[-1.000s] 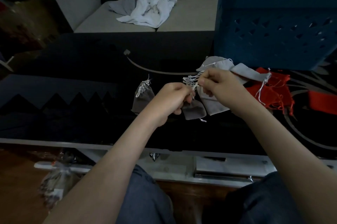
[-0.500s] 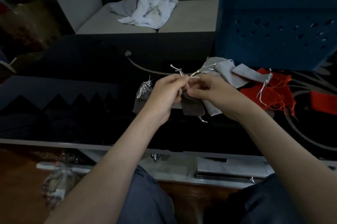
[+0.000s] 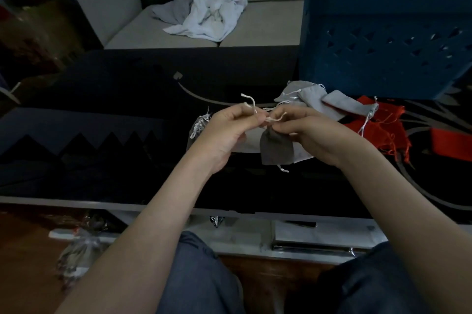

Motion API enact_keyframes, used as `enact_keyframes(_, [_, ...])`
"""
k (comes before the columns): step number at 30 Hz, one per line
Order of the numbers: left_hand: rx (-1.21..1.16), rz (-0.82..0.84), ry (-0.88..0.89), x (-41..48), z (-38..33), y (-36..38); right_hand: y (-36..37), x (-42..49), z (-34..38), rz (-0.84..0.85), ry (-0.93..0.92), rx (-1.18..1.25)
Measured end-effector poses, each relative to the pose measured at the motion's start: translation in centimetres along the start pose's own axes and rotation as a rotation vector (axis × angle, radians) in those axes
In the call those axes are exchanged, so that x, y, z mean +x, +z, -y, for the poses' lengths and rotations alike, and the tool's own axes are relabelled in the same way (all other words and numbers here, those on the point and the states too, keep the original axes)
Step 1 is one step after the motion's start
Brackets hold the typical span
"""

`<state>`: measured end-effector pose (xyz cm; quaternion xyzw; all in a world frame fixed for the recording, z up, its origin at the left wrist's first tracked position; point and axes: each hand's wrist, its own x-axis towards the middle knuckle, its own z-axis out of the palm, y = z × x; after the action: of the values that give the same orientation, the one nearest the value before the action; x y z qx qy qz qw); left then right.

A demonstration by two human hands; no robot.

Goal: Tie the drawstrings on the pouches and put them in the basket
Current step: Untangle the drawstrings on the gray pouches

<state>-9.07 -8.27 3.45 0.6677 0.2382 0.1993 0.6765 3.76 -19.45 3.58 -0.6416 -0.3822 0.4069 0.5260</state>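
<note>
- Grey, soft cloth: the small grey pouch (image 3: 277, 149) hangs between my two hands, just above the dark worktop (image 3: 102, 114), with its gathered neck up at my fingertips.
- My left grip (image 3: 224, 129) pinches one end of the pale drawstring (image 3: 249, 102), and the loose tail curls up above my thumb.
- My right grip (image 3: 306, 132) pinches the other cord end right at the pouch's neck, fingers curled in.
- My fingers hide the crossing, so I cannot tell whether a knot has formed.
- I judge the pouch almost weightless and limp. It will sag and swing rather than hold a shape, and nothing about it looks breakable.
- The cord looks thin and a little frayed, so it may slide between fingertips. I would hold it close to the neck, where a pull tightens the knot instead of tugging the cloth.
- For carrying, the cinched neck just under the knot seems the surest hold.
- The blue basket (image 3: 383, 45) stands at the right rear of the worktop.
- A loose heap of grey pouches (image 3: 314, 99) and some red pouches (image 3: 378, 129) lie at its foot.
- Another grey pouch (image 3: 196, 129) lies just left of my left hand, partly hidden.
</note>
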Motion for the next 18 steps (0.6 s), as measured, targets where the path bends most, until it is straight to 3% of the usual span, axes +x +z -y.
enact_keyframes(6, [0.594,-0.203,0.326,0.0,0.7,0.8,0.4,0.3,-0.3,-0.028,0.026,-0.002])
enact_keyframes(9, [0.892,-0.194,0.383,0.3,1.0,1.1,0.6,0.5,-0.5,-0.072,0.018,-0.063])
enact_keyframes(13, [0.908,-0.286,0.461,0.1,0.9,1.5,0.6,0.2,-0.2,-0.088,-0.015,-0.038])
enact_keyframes(18, [0.845,-0.378,0.619,-0.3,0.4,1.7,1.0,-0.1,-0.1,-0.058,-0.006,0.167])
